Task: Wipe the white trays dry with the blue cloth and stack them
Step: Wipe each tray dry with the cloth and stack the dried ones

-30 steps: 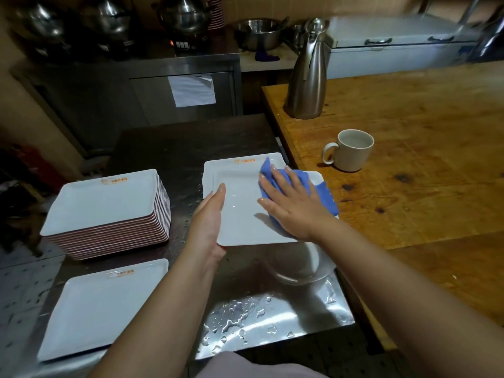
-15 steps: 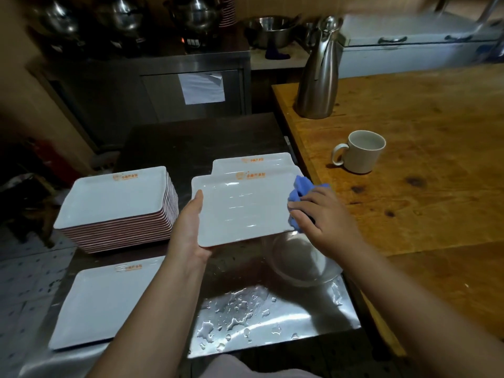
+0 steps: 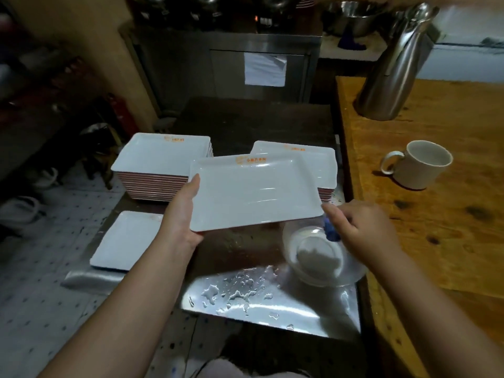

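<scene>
While the L hand (image 3: 185, 214) grips the lifted white tray (image 3: 253, 192) by its left short edge, thumb on top and fingers hidden underneath, the tray hangs clear of the steel counter (image 3: 272, 304), top face up, long axis running left-right, slightly tilted toward the camera. R hand (image 3: 362, 227) sits just off the tray's near-right corner, fingers curled round the bunched blue cloth (image 3: 330, 233); only a small bit of cloth shows. Can't tell if the R fingertips touch the tray rim.

Stacks: tall stack of trays (image 3: 161, 165) back-left, partly behind the held tray's left end; shorter stack (image 3: 321, 170) back-right, mostly hidden behind the tray. Single tray (image 3: 125, 241) lies flat at the near-left, below the L forearm. Glass bowl (image 3: 321, 257) under the R hand; water beads on the counter nr the front edge.

Key relation, as I judge it: tall stack lies fwd and left of the held tray, so L hand is the nearer one for placing. Both long axes look roughly parallel, so little turn needed. Glare streaks on the tray face: wet or just shine, can't tell. Mug (image 3: 417, 165) and steel jug (image 3: 392, 66) on the wooden table (image 3: 436, 214), well apart to the right.
</scene>
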